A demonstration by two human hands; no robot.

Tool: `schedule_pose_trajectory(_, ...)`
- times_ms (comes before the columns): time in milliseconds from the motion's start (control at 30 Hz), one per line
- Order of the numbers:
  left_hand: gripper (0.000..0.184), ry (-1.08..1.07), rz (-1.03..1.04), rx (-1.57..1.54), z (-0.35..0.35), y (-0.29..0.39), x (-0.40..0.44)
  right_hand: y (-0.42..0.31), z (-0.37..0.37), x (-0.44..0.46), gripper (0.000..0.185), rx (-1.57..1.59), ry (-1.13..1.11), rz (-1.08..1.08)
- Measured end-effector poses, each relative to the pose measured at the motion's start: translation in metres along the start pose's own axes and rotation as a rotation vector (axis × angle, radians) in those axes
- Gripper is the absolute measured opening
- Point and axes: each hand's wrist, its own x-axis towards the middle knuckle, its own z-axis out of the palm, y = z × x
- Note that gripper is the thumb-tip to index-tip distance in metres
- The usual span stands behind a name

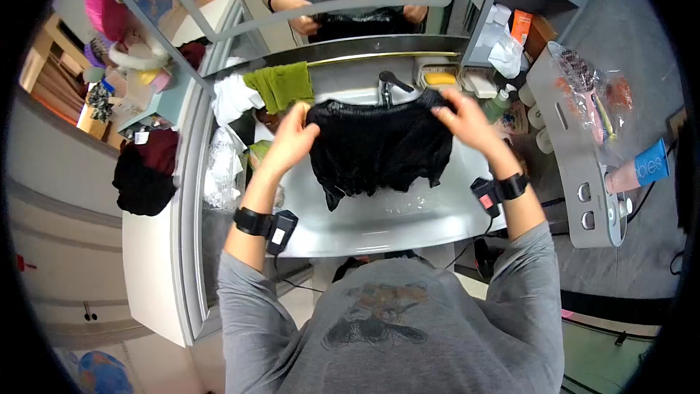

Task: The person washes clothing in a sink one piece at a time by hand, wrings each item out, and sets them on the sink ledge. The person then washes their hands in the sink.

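A wet-looking black pair of shorts [379,147] hangs spread out over the white sink [357,228], its gathered waistband stretched sideways. My left hand [293,135] is closed on the waistband's left end, thumb on top. At the other end my right hand [465,122] pinches the waistband. The dark faucet [389,85] stands just behind the waistband, partly hidden by it. Water drops show in the basin below the hem. How the legs of the garment fall apart is hard to make out.
A green cloth [281,86] and a white cloth [233,100] lie at the sink's back left. Yellow soap [440,78] sits in a dish behind. Bottles, including a green one [497,104], line the right side. Dark clothes [146,175] rest on the left ledge.
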Motion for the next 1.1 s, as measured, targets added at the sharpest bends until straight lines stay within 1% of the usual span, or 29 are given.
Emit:
schedule_pose_trajectory(33, 0.019, -0.038, -0.1, -0.071, 0.013, -0.009, -0.005, 0.01, 0.018, -0.011, 0.027, 0.06, -0.02, 0.052)
schedule_pose_trajectory(67, 0.022, -0.04, -0.16, 0.005, 0.026, -0.029, -0.009, 0.018, 0.034, -0.02, 0.027, 0.092, -0.13, 0.231)
schedule_pose_trajectory(100, 0.026, -0.044, -0.219, 0.08, 0.041, -0.054, -0.011, 0.039, 0.058, -0.032, 0.026, 0.077, -0.108, 0.213)
schedule_pose_trajectory(133, 0.03, -0.073, -0.283, 0.176, 0.056, -0.075, -0.014, 0.052, 0.076, -0.042, 0.024, 0.094, -0.134, 0.232)
schedule_pose_trajectory(167, 0.035, -0.103, -0.346, 0.272, 0.072, -0.096, -0.017, 0.069, 0.098, -0.053, 0.024, 0.001, -0.073, 0.141)
schedule_pose_trajectory(200, 0.034, -0.098, -0.373, 0.333, 0.093, -0.117, -0.019, 0.088, 0.121, -0.065, 0.025, -0.036, -0.097, 0.167)
schedule_pose_trajectory(233, 0.033, -0.093, -0.402, 0.395, 0.115, -0.139, -0.024, 0.099, 0.138, -0.072, 0.025, -0.079, -0.174, 0.179)
schedule_pose_trajectory(267, 0.032, -0.077, -0.336, 0.526, 0.138, -0.166, -0.029, 0.103, 0.157, -0.083, 0.027, -0.159, -0.097, 0.145)
schedule_pose_trajectory(300, 0.032, -0.056, -0.262, 0.658, 0.157, -0.184, -0.032, 0.124, 0.178, -0.091, 0.028, -0.234, -0.219, 0.138)
schedule_pose_trajectory(333, 0.032, -0.029, -0.272, 0.654, 0.173, -0.187, -0.038, 0.133, 0.196, -0.099, 0.027, -0.287, -0.281, 0.2)
schedule_pose_trajectory(367, 0.033, 0.024, -0.244, 0.746, 0.195, -0.207, -0.046, 0.135, 0.21, -0.104, 0.026, -0.34, -0.346, 0.263)
schedule_pose_trajectory(400, 0.035, 0.016, -0.32, 0.742, 0.209, -0.207, -0.048, 0.135, 0.217, -0.105, 0.026, -0.336, -0.358, 0.27)
schedule_pose_trajectory(433, 0.037, 0.007, -0.399, 0.739, 0.218, -0.208, -0.047, 0.132, 0.222, -0.105, 0.027, -0.342, -0.452, 0.337)
schedule_pose_trajectory(467, 0.037, -0.001, -0.413, 0.738, 0.222, -0.212, -0.044, 0.133, 0.227, -0.103, 0.027, -0.348, -0.547, 0.402)
schedule_pose_trajectory(500, 0.04, -0.054, -0.448, 0.75, 0.226, -0.217, -0.042, 0.143, 0.235, -0.104, 0.027, -0.34, -0.563, 0.407)
schedule_pose_trajectory(567, 0.043, -0.124, -0.499, 0.758, 0.23, -0.228, -0.042, 0.16, 0.252, -0.11, 0.034, -0.348, -0.739, 0.411)
schedule_pose_trajectory(600, 0.047, -0.195, -0.525, 0.772, 0.231, -0.234, -0.039, 0.15, 0.246, -0.101, 0.034, -0.412, -0.797, 0.425)
schedule_pose_trajectory(633, 0.05, -0.265, -0.549, 0.783, 0.231, -0.238, -0.037, 0.157, 0.252, -0.102, 0.034, -0.407, -0.812, 0.432)
schedule_pose_trajectory(667, 0.05, -0.276, -0.56, 0.777, 0.233, -0.243, -0.034, 0.166, 0.259, -0.104, 0.034, -0.344, -0.825, 0.442)
schedule_pose_trajectory(733, 0.056, -0.423, -0.676, 0.685, 0.231, -0.24, -0.026, 0.173, 0.262, -0.098, 0.035, -0.282, -0.843, 0.456)
schedule_pose_trajectory(800, 0.058, -0.431, -0.661, 0.717, 0.235, -0.25, -0.024, 0.172, 0.264, -0.087, 0.034, -0.346, -0.964, 0.406)
schedule_pose_trajectory(867, 0.06, -0.428, -0.648, 0.75, 0.241, -0.264, -0.021, 0.163, 0.259, -0.076, 0.032, -0.308, -0.979, 0.427)
schedule_pose_trajectory(933, 0.065, -0.837, -0.623, 0.895, 0.247, -0.284, -0.017, 0.16, 0.263, -0.079, 0.03, -0.269, -0.991, 0.446)
schedule_pose_trajectory(967, 0.065, -0.836, -0.628, 0.894, 0.25, -0.294, -0.021, 0.161, 0.267, -0.09, 0.03, -0.418, -0.746, 0.288)
schedule_pose_trajectory(1000, 0.058, -0.644, -0.535, 0.869, 0.255, -0.307, -0.028, 0.164, 0.271, -0.1, 0.029, -0.554, -0.493, 0.129)
schedule_pose_trajectory(1033, 0.051, -0.453, -0.441, 0.839, 0.256, -0.309, -0.033, 0.174, 0.275, -0.099, 0.029, -0.553, -0.497, 0.127)
schedule_pose_trajectory(1067, 0.051, -0.454, -0.446, 0.839, 0.256, -0.31, -0.038, 0.185, 0.28, -0.094, 0.034, -0.44, -0.819, 0.329)
schedule_pose_trajectory(1100, 0.047, -0.49, -0.457, 0.884, 0.251, -0.307, -0.035, 0.19, 0.282, -0.09, 0.043, -0.314, -1.13, 0.528)
